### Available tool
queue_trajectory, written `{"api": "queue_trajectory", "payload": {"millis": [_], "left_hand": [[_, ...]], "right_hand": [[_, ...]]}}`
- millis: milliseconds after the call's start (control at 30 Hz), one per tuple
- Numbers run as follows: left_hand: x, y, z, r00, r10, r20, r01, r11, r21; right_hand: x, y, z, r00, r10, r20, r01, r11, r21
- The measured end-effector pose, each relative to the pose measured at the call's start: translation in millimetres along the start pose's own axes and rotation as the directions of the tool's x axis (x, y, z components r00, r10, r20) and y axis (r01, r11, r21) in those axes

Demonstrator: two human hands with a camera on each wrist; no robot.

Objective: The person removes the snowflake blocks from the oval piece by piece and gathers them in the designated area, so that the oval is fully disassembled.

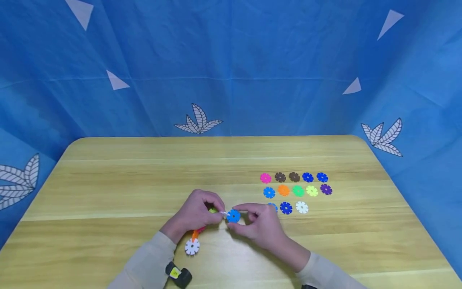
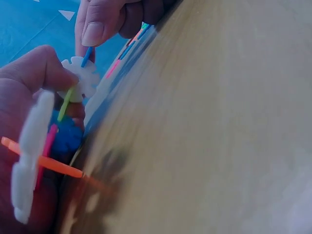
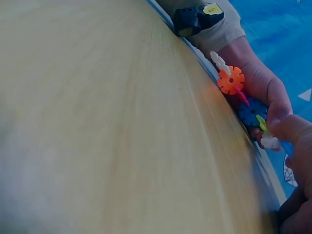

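Thumb and fingers of my left hand pinch a white notched disc at one end of a linked chain. Below it in the left wrist view run a yellow-green disc, a dark blue disc, a pink disc, an orange disc and another white disc, slotted edge to edge at angles. My right hand pinches a light blue disc, whose edge meets the pinched white disc. How deeply their slots engage, I cannot tell. The left hand partly hides the chain in the head view.
Right of my hands, loose notched discs lie in rows on the wooden table, among them a pink disc, an orange disc and a white disc. My right hand partly covers a light blue disc. A blue curtain hangs behind.
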State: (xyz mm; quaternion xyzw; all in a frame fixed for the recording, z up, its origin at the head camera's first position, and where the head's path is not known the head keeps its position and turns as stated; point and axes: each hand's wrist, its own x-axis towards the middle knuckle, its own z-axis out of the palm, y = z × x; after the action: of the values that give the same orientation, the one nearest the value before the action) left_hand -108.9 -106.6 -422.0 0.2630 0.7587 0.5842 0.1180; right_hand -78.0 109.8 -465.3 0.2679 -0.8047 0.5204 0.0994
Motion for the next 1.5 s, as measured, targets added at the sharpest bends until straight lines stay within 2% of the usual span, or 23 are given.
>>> {"api": "queue_trajectory", "payload": {"millis": [67,200,300,400,567,833,967,1100,1200,1267,1367,1500], "left_hand": [[0.5,-3.0,0.1,1.0,0.004,0.0,-0.004,1.0,0.001],[2.4,-19.5,0.9,1.0,0.024,0.003,-0.024,1.0,0.001],[3.4,-32.2,1.0,1.0,0.028,0.006,-0.028,1.0,-0.002],[3.5,-36.4,1.1,0.999,0.033,0.012,-0.033,0.999,-0.013],[4.5,-36.5,3.0,0.999,0.03,0.02,-0.03,0.999,-0.011],[5.8,-26.2,5.1,0.999,0.014,0.036,-0.015,1.0,0.004],[6.2,-30.0,5.2,0.999,0.011,0.044,-0.011,1.0,-0.011],[6.4,-26.8,5.8,0.999,0.005,0.05,-0.004,1.0,-0.016],[5.3,-28.2,3.9,1.0,-0.004,0.021,0.004,1.0,-0.015],[4.7,-36.7,2.5,1.0,0.007,0.004,-0.007,1.0,-0.019],[2.9,-40.5,0.7,1.0,0.024,-0.017,-0.024,1.0,-0.008],[2.1,-43.1,1.6,0.999,0.043,-0.028,-0.043,0.999,0.023]], "right_hand": [[0.8,1,1,1.0,0.023,0.011,-0.023,1.0,0.001],[2.0,1,1,0.998,0.056,0.028,-0.057,0.998,0.028],[1.9,0,1,0.998,0.056,0.03,-0.057,0.997,0.043],[1.1,0,0,0.999,0.046,0.026,-0.047,0.998,0.04],[-0.5,0,-1,0.999,0.028,0.019,-0.029,0.999,0.032],[-1.5,-2,-4,1.0,0.007,0.009,-0.007,0.999,0.036],[-2.4,-3,-5,1.0,-0.004,0.004,0.004,0.999,0.035],[-4.0,-2,-7,1.0,-0.007,0.008,0.006,0.999,0.034],[-10.0,2,-12,1.0,-0.011,0.001,0.011,1.0,0.028],[-16.2,5,-18,1.0,-0.005,-0.018,0.005,0.999,0.04],[-24.4,8,-25,0.999,-0.011,-0.035,0.012,0.999,0.048],[-26.6,9,-28,0.999,-0.04,-0.014,0.041,0.997,0.063]]}}
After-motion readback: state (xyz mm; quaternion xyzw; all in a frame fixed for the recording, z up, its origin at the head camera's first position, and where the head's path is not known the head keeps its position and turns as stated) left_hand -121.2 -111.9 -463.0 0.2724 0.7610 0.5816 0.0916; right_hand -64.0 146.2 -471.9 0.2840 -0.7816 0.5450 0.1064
